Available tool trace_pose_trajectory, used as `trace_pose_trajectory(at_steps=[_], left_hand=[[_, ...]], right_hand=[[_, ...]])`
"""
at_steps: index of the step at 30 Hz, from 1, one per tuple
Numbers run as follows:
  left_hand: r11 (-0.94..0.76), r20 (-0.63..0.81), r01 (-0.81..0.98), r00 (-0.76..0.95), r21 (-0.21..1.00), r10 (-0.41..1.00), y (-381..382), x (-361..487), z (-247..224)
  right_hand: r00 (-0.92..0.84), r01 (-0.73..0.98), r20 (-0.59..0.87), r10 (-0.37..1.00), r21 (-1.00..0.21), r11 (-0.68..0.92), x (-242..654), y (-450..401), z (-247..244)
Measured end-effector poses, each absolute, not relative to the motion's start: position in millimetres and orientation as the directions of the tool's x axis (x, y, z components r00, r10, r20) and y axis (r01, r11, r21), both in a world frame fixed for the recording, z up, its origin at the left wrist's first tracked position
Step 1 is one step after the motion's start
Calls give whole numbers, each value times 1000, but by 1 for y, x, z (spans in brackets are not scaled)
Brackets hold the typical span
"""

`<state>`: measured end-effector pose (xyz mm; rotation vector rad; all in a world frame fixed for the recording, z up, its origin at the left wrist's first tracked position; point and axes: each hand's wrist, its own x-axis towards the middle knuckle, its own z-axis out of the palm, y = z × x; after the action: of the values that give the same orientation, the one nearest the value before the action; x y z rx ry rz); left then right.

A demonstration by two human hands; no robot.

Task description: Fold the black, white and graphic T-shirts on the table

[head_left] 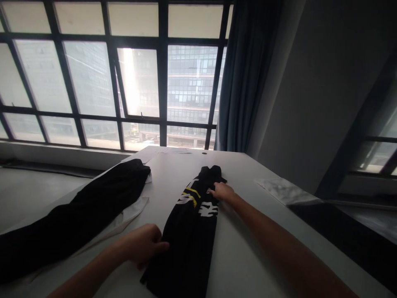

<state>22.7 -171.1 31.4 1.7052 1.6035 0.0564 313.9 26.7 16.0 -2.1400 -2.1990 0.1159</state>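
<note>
A black T-shirt [189, 240] with white and yellow print lies folded into a long strip on the white table [242, 248], its narrow end pointing at the window. My left hand [145, 244] is closed at the shirt's left edge, near the lower part, with thumb and fingers pinching the cloth. Farther along, my right hand [223, 192] grips the right edge beside the print, close to the narrow end. The other fingers of my right hand are partly hidden, and the near end of the shirt runs out of view.
Another long black garment [77, 215] lies at the left over some white cloth or paper [133, 213]. White sheets [173, 151] lie at the table's far edge. A patterned light piece [282, 188] and dark cloth [347, 231] are at the right. Windows and a curtain [245, 78] stand behind.
</note>
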Motion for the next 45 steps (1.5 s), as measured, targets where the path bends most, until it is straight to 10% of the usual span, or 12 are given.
trace_pose_trajectory(at_steps=[7, 14, 27, 35, 40, 45], left_hand=[[17, -386, 763, 309, 647, 869, -190, 64, 23], [-242, -351, 646, 647, 724, 677, -235, 126, 29], [-876, 173, 337, 894, 346, 412, -215, 161, 16], [-656, 195, 405, 739, 636, 645, -205, 132, 15], [-494, 189, 277, 688, 824, 701, -199, 113, 15], [-288, 207, 130, 431, 949, 878, -186, 116, 17]], right_hand=[[-138, 934, 23, 990, -330, 138, 321, -54, 0], [-64, 973, 56, 996, -220, 74, 370, -95, 18], [-393, 870, -98, 914, -362, 335, 455, -144, 25], [-523, 819, -207, 827, -390, 421, 438, -182, 46], [-761, 535, -107, 640, -661, 526, 422, -192, 53], [-517, 437, 79, 852, -831, 343, 424, -171, 33]])
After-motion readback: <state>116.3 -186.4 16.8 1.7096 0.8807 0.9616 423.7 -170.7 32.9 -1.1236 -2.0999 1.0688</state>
